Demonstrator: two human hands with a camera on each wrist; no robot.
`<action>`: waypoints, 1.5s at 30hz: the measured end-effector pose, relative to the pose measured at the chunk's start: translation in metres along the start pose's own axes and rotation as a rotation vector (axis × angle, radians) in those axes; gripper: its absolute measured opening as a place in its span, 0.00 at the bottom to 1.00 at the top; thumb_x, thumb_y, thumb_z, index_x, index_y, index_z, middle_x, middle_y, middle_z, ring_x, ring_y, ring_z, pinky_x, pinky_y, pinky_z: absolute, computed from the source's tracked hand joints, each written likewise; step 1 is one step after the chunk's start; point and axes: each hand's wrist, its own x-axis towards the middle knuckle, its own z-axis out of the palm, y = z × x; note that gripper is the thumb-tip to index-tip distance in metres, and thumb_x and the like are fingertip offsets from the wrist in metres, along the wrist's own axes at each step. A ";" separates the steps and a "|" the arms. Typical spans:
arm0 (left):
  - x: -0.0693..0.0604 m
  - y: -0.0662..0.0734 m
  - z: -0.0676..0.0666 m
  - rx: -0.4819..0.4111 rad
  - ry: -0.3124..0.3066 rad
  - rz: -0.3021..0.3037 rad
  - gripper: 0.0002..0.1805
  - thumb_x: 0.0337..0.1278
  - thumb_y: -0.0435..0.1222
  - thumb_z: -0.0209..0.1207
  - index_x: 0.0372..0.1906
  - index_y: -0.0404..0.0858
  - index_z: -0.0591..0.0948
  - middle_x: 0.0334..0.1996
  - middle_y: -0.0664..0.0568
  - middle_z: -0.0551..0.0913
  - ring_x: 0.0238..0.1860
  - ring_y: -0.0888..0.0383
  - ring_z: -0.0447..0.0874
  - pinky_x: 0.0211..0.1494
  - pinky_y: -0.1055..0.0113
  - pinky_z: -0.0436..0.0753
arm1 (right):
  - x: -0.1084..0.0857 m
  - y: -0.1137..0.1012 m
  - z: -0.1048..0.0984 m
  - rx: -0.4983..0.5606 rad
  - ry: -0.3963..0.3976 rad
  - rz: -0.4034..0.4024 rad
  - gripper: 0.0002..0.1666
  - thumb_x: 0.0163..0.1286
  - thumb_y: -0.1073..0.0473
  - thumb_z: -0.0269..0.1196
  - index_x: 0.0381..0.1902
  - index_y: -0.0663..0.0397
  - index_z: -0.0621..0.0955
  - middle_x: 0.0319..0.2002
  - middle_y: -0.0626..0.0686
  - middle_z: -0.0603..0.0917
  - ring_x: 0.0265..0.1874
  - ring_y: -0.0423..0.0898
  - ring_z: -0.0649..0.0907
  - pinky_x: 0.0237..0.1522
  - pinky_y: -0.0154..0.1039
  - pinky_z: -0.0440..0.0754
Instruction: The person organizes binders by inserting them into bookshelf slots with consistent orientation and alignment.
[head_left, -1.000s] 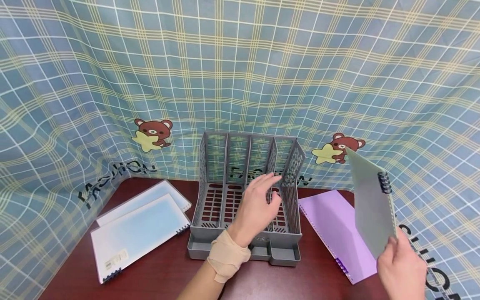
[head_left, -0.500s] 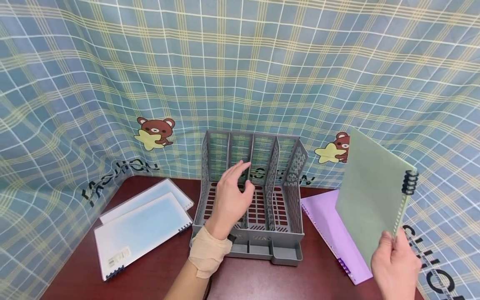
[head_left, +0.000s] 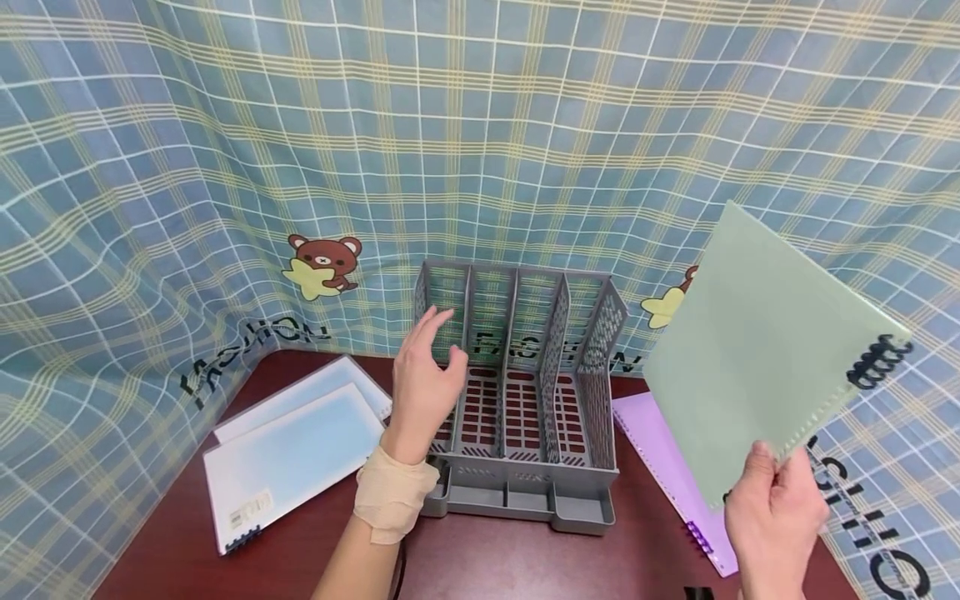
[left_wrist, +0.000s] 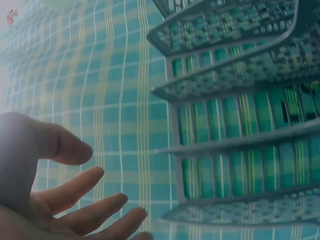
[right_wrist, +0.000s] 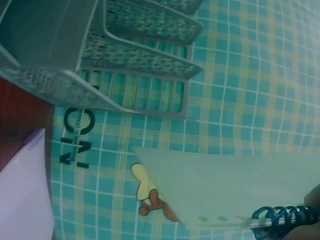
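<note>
My right hand (head_left: 776, 517) grips a green ring-bound notebook (head_left: 765, 358) by its bound edge, thumb on the near cover. The notebook is raised and tilted above a purple notebook (head_left: 675, 467) that lies on the table. In the right wrist view, the green cover (right_wrist: 240, 185) and its dark rings (right_wrist: 280, 217) show beside the fingers. My left hand (head_left: 423, 379) hovers over the left side of a grey desk file organizer (head_left: 528, 475), thumb and fingers apart, holding nothing. The left wrist view shows the same hand (left_wrist: 75, 200) away from the dividers.
Two pale blue ring-bound notebooks (head_left: 300, 467) overlap on the left of the dark red table (head_left: 487, 558). The organizer has upright dividers and small front trays (head_left: 585, 510). A plaid cloth (head_left: 525, 142) hangs behind and at both sides.
My left hand has moved left across the organizer. The right hand has lifted the green notebook and turned its cover more toward the head camera.
</note>
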 end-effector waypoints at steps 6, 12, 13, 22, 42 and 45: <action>0.007 -0.014 -0.008 0.010 0.075 -0.044 0.26 0.68 0.32 0.56 0.69 0.45 0.79 0.73 0.47 0.73 0.48 0.44 0.86 0.46 0.47 0.82 | -0.001 -0.013 0.006 0.137 0.022 0.039 0.18 0.80 0.57 0.57 0.42 0.72 0.80 0.29 0.25 0.75 0.32 0.33 0.73 0.40 0.26 0.66; 0.019 -0.031 -0.016 0.043 0.085 -0.138 0.31 0.68 0.34 0.55 0.76 0.46 0.70 0.40 0.36 0.83 0.08 0.55 0.54 0.15 0.62 0.62 | 0.000 -0.023 0.018 0.211 0.011 0.022 0.18 0.80 0.60 0.57 0.43 0.75 0.80 0.31 0.28 0.78 0.34 0.33 0.76 0.40 0.27 0.68; 0.021 -0.034 -0.017 0.048 0.085 -0.147 0.32 0.69 0.34 0.55 0.77 0.45 0.69 0.39 0.35 0.83 0.08 0.56 0.53 0.14 0.63 0.61 | 0.000 -0.025 0.020 0.224 0.010 0.019 0.18 0.80 0.60 0.57 0.42 0.76 0.80 0.30 0.30 0.78 0.33 0.34 0.76 0.39 0.27 0.68; 0.039 -0.050 -0.014 0.082 -0.004 -0.236 0.36 0.73 0.34 0.55 0.81 0.37 0.59 0.65 0.33 0.77 0.12 0.56 0.58 0.25 0.57 0.68 | -0.010 -0.029 0.041 0.283 -0.022 0.031 0.17 0.80 0.61 0.55 0.46 0.75 0.80 0.34 0.32 0.80 0.35 0.35 0.78 0.37 0.27 0.71; 0.068 -0.069 0.015 0.129 -0.127 -0.306 0.29 0.79 0.31 0.45 0.79 0.29 0.61 0.31 0.32 0.84 0.09 0.57 0.59 0.19 0.61 0.68 | -0.038 -0.023 0.096 0.251 -0.039 -0.001 0.19 0.83 0.56 0.53 0.48 0.69 0.81 0.39 0.63 0.87 0.39 0.34 0.80 0.40 0.31 0.72; 0.070 -0.074 0.016 0.124 -0.126 -0.301 0.28 0.79 0.30 0.43 0.78 0.27 0.62 0.18 0.40 0.77 0.07 0.59 0.54 0.15 0.63 0.65 | -0.043 -0.020 0.106 0.259 -0.040 -0.013 0.18 0.83 0.56 0.53 0.49 0.68 0.81 0.40 0.63 0.88 0.39 0.34 0.81 0.40 0.30 0.73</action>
